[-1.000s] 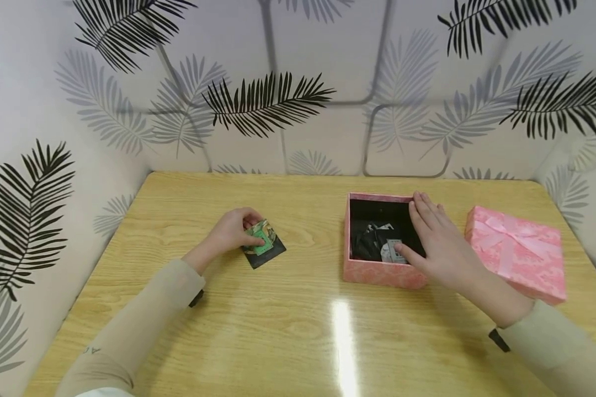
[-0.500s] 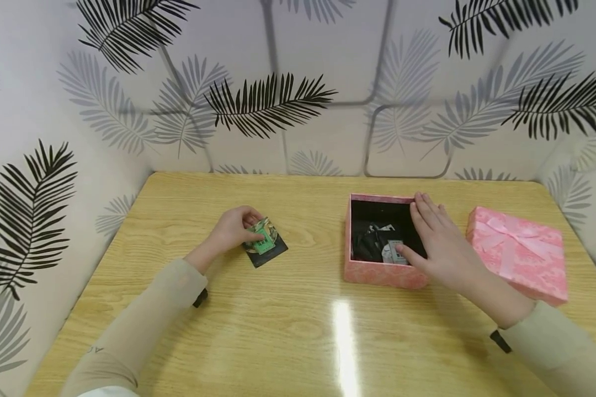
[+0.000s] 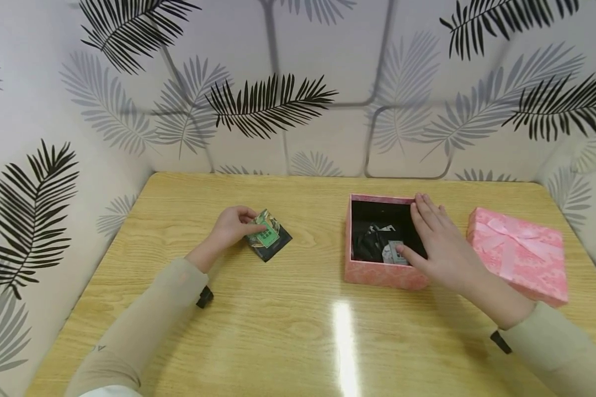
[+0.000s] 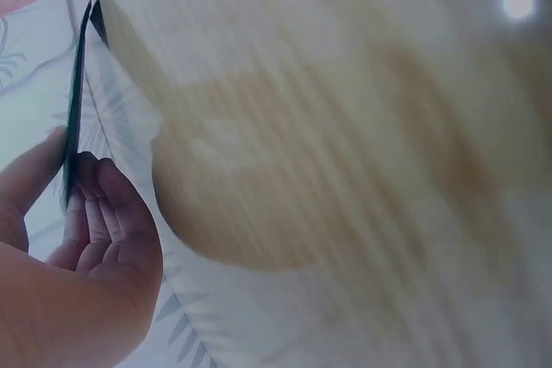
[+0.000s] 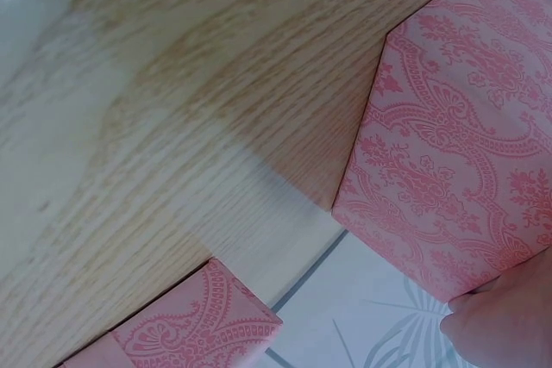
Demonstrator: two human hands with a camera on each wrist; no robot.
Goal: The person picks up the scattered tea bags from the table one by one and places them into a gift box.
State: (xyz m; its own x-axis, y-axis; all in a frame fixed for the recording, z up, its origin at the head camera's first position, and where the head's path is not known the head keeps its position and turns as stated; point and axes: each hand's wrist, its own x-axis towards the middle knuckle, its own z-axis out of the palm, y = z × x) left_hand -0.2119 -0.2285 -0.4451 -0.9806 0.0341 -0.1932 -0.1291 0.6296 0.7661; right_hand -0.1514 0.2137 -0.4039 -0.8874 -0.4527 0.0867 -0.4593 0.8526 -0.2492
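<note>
A flat square sachet [image 3: 274, 238], black with a green label and a patterned upper part, is pinched by my left hand [image 3: 230, 227] over the left half of the table. Seen edge-on in the left wrist view, the thin sachet [image 4: 78, 84] lies between thumb and fingers. My right hand [image 3: 444, 251] rests on the right side of an uncovered pink box [image 3: 384, 274], fingers straight along the rim, thumb reaching over its front corner. Inside, dark sachets [image 3: 372, 246] lie on the black bottom, one with a pale label. The right wrist view shows the box's patterned wall [image 5: 448, 152].
A pink lid [image 3: 526, 256] with a ribbon bow lies right of the box, behind the right forearm. The wooden table [image 3: 278, 325] meets a leaf-patterned backdrop [image 3: 323, 138] at its back edge.
The left hand has shifted the sachet slightly up and right and tilted it, showing more of its patterned face. The right hand and the box have stayed in place.
</note>
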